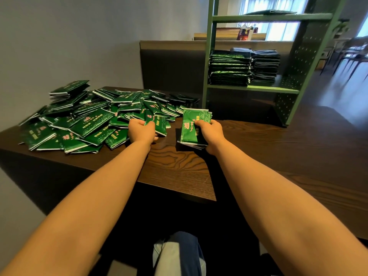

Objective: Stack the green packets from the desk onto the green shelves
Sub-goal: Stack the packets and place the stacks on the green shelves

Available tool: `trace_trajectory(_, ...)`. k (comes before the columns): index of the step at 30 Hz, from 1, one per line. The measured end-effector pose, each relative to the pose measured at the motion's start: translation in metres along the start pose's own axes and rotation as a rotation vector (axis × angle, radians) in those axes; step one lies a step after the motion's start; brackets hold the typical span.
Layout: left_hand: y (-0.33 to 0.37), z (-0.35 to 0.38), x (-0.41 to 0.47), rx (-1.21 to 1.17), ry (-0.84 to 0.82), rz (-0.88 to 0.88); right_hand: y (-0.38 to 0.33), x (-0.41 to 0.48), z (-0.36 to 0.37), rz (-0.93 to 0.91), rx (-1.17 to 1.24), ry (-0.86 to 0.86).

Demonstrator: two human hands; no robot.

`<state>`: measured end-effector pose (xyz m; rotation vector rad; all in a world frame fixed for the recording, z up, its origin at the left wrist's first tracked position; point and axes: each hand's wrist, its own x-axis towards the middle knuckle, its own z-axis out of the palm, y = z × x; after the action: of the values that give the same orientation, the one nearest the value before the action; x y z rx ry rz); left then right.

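Observation:
A loose heap of green packets (85, 118) covers the left part of the dark wooden desk (179, 166). My left hand (141, 130) grips one green packet (158, 124) at the heap's right edge. My right hand (210, 134) holds a small stack of green packets (190, 130) just above the desk, thumb on top. The green shelves (256, 88) stand at the back right of the desk. On the middle shelf sit two neat piles of packets (229, 69). A flat packet (270, 12) lies on the top shelf.
A grey wall runs along the left. Behind the desk stands a dark partition (171, 66). Bare desk surface lies to the right of my right hand and in front of the shelves. Chairs (350, 54) and bright windows show at the far right.

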<state>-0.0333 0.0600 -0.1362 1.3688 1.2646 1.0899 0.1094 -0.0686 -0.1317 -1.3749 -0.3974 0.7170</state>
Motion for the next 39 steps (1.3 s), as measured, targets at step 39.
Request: trace_trajectory(39, 0.023, -0.047, 0.036, 0.987, -0.031, 0.566, 0.012, 0.006, 0.051, -0.096, -0.119, -0.011)
